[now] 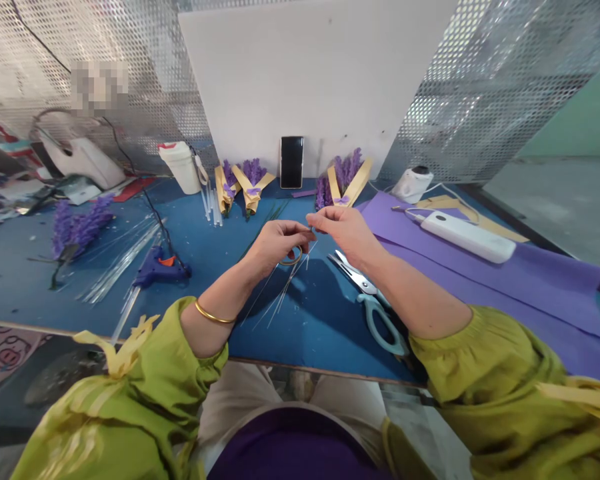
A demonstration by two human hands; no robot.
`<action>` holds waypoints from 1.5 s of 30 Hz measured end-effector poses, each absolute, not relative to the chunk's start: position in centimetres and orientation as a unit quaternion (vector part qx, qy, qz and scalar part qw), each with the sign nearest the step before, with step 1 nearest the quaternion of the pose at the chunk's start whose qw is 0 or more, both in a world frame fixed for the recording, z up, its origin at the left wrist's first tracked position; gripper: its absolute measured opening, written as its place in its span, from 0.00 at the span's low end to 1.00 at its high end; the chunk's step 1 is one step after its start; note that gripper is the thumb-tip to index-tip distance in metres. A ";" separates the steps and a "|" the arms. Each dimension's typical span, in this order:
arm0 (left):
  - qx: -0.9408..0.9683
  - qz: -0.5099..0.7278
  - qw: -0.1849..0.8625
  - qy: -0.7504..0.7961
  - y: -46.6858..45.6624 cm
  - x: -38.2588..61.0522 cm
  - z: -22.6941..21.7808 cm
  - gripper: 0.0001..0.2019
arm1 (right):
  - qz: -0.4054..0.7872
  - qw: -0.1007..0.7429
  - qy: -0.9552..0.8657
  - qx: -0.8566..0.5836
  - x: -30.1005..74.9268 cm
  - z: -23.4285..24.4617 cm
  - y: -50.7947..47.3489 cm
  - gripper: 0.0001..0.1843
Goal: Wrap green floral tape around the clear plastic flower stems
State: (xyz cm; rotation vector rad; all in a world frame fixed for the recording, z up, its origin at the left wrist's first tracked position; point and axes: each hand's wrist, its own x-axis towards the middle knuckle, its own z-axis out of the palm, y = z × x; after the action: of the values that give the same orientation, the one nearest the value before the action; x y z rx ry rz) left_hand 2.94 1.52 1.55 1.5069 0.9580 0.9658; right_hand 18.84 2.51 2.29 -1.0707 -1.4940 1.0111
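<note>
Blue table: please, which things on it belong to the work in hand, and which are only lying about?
Likely in the work: ring, perhaps tape, at the left hand; thin clear strands below the hands; scissors near the right hand; glue gun; purple flowers.

Probably lying about: phone; white container; white elongated device.

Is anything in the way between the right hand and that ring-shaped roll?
Only the left hand itself, which holds and partly covers the ring-shaped roll. Thin strands show close beside the roll. The scissors lie off to the side, not between it and the right hand.
</note>
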 end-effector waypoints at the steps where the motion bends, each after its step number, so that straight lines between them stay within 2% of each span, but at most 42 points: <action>1: 0.623 0.415 0.536 0.390 1.6 2.9 1.5 0.08 | 0.449 0.493 -0.615 -0.421 18.9 2.3 2.5 0.14; 5: 0.599 0.424 0.577 0.358 1.7 2.7 1.3 0.11 | 0.556 0.473 -0.578 -0.365 19.0 2.4 2.4 0.12; 9: 0.590 0.404 0.589 0.376 1.5 2.7 1.5 0.12 | 0.571 0.487 -0.545 -0.374 19.1 2.4 2.6 0.10; 22: 0.623 0.370 0.559 0.403 1.3 2.9 1.7 0.12 | 0.436 0.505 -0.597 -0.446 18.9 1.9 2.7 0.24; 25: 0.630 0.374 0.547 0.405 1.3 2.9 1.9 0.11 | 0.420 0.510 -0.596 -0.457 18.9 1.8 2.7 0.25; 30: 0.620 0.404 0.545 0.393 1.6 2.8 1.5 0.11 | 0.487 0.503 -0.579 -0.418 19.4 2.2 2.8 0.20; 36: 0.583 0.410 0.599 0.366 1.7 2.7 1.2 0.14 | 0.598 0.446 -0.563 -0.356 19.7 2.4 2.9 0.12; 45: 0.611 0.383 0.574 0.388 1.7 2.6 1.6 0.13 | 0.540 0.476 -0.570 -0.396 19.1 2.2 2.7 0.14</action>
State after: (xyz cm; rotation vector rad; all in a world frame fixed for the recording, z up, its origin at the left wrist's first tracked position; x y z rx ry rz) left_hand 2.59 1.67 1.58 1.4308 0.9097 0.8965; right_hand 19.12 2.71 2.20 -0.9687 -1.3926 1.3185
